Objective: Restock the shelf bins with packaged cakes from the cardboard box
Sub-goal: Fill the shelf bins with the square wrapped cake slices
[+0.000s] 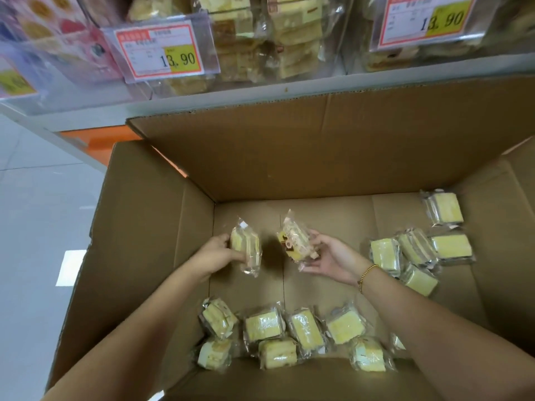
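Both my hands reach down into the open cardboard box [162, 227]. My left hand [217, 254] grips one clear-wrapped yellow cake [246, 247] by its side, held upright above the box floor. My right hand [327, 256], with a gold bracelet at the wrist, holds a second packaged cake [295, 240], tilted, with a printed label facing up. Several more wrapped cakes lie on the box floor: a cluster along the near edge [289, 334] and another at the right side [417, 253].
Above the box, clear shelf bins [260, 44] hold stacked packaged cakes behind price tags reading 13.90 [159, 50]. The box's far flap [318, 146] stands up against the shelf edge. Grey tiled floor [37, 227] lies to the left.
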`<state>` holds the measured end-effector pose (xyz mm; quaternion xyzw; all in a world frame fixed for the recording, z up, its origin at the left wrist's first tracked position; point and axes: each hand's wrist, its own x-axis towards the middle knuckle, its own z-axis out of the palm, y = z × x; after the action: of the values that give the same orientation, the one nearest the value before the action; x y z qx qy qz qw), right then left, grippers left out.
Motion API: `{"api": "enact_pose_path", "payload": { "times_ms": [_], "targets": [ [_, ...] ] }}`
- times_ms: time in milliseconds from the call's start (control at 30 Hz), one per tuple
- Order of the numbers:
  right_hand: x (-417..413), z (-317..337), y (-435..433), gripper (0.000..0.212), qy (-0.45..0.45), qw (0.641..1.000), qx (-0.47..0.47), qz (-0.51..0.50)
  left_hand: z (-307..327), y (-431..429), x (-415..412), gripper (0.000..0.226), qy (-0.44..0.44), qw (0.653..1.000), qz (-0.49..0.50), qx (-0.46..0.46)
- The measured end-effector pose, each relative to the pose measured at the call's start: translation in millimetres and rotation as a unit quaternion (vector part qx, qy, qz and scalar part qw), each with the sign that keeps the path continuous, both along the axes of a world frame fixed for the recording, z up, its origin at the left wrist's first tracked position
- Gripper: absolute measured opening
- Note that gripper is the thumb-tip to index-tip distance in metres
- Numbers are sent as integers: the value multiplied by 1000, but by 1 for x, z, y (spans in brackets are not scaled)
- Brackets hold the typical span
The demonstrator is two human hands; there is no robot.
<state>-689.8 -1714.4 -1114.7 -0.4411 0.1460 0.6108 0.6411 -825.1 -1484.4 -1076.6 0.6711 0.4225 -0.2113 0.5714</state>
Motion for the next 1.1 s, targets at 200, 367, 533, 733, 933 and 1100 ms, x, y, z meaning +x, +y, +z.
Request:
{"api": "enact_pose_path", "payload": {
  "times_ms": [200, 367, 533, 733, 933, 1100],
  "targets": [
    [33, 61, 27, 79, 61, 978, 194, -39, 80, 4, 33, 62, -164, 943, 78, -279],
    [52, 124, 40, 64, -37, 973, 225, 30, 122, 16, 37, 63, -237, 889, 81, -383],
    [56, 199, 45, 54, -251, 954, 128, 103, 145, 21, 37, 68, -298, 841, 68, -446],
    [50, 254, 29, 60, -360, 927, 38, 97, 175, 3, 43, 62, -330, 836, 62, -434],
    [44, 292, -4, 50, -309, 949, 62, 11, 229, -32, 50, 75, -301, 907, 36, -293],
    [45, 325, -35, 45, -260, 952, 127, -102, 287, -55, 60, 41, -302, 932, 26, -198]
  ]
}}
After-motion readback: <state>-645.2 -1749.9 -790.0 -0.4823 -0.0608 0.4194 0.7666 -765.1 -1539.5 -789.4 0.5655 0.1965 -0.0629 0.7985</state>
